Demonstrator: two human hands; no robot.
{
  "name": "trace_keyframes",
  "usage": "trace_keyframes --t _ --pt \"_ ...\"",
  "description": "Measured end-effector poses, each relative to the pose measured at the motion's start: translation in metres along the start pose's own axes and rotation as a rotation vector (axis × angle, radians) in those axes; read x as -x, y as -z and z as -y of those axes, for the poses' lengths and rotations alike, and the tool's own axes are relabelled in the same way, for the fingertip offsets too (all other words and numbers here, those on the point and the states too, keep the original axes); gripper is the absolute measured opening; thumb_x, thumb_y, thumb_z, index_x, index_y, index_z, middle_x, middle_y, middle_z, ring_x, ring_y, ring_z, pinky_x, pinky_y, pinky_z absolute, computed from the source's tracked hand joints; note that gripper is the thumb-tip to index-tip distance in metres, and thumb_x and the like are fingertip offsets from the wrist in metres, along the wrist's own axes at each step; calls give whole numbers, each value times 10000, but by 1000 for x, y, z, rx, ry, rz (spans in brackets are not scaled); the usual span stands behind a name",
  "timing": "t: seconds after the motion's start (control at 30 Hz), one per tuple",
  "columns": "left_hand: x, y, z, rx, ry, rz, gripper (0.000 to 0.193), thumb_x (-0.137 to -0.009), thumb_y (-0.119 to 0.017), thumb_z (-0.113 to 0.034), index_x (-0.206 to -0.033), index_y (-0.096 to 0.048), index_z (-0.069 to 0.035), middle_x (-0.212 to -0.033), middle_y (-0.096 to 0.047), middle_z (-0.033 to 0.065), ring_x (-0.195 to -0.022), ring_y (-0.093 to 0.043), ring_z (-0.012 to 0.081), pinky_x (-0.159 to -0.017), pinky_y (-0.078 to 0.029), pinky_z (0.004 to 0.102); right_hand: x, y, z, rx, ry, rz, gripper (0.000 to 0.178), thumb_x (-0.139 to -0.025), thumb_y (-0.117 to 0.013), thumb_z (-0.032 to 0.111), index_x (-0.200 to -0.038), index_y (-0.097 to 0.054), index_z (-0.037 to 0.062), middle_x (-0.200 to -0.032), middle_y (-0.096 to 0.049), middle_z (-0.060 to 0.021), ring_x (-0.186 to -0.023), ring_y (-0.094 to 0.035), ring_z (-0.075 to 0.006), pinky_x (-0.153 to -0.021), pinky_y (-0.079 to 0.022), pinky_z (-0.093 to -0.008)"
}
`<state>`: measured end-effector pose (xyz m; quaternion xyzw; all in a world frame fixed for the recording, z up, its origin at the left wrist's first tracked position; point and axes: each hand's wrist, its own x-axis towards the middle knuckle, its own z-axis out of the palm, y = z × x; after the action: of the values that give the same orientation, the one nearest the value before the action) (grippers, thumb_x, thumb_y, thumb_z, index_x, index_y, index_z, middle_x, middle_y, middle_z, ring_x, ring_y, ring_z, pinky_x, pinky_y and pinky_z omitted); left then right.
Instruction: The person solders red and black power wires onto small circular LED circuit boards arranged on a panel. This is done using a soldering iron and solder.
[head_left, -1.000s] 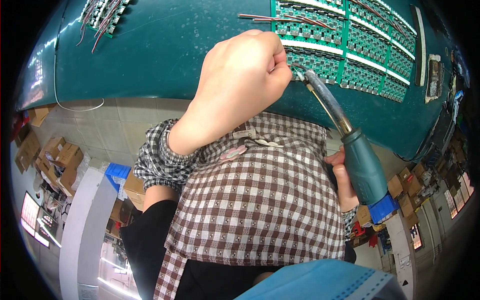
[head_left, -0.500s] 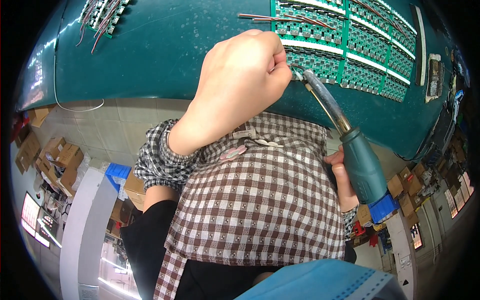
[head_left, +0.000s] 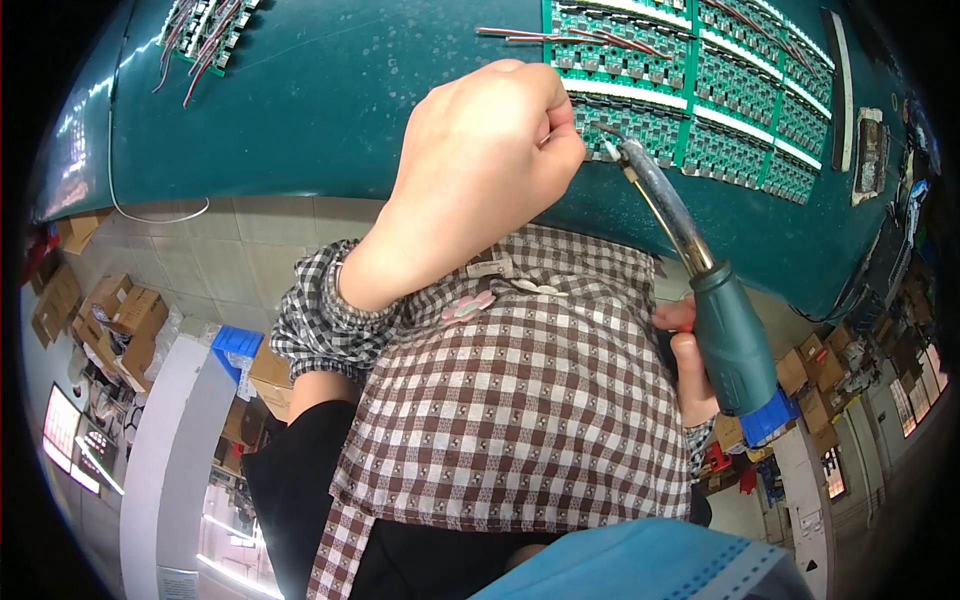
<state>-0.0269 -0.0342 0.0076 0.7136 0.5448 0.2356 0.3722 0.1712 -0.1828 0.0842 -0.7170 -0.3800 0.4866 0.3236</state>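
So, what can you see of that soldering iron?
The soldering iron has a smooth, dark green handle, plastic-looking or rubbery, held in the right hand. A long, discoloured metal shaft slants up and leftward, with a thin rod along its side, ending in a dark tip over the green circuit boards. Whether it touches them is unclear.

Free tabletop (head_left: 320, 130) between circuit boards (head_left: 728, 82)

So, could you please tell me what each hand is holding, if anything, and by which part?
The right hand holds the soldering iron by its green handle. The left hand is closed; what it may hold is hidden.
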Motion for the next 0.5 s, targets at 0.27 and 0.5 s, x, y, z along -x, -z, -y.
trace_keyframes --t 0.27,0.5 --pt "4 -3 2 31 -15 -37 62 -704 -646 -57 -738 -597 -38 -642 -532 43 -560 -514 150 -523 -426 285 -4 5 7 87 0 92 488 -871 -652 221 -1216 -480 -78 -912 -621 -139 -860 -619 -239 -784 -515 -390" --pt "2 -3 2 25 -32 -44 66 -700 -648 -51 -736 -594 -36 -638 -528 46 -556 -511 157 -518 -424 285 -2 0 3 -6 4 27 473 -860 -656 184 -1194 -486 -103 -836 -597 -110 -806 -608 -227 -777 -519 -396"
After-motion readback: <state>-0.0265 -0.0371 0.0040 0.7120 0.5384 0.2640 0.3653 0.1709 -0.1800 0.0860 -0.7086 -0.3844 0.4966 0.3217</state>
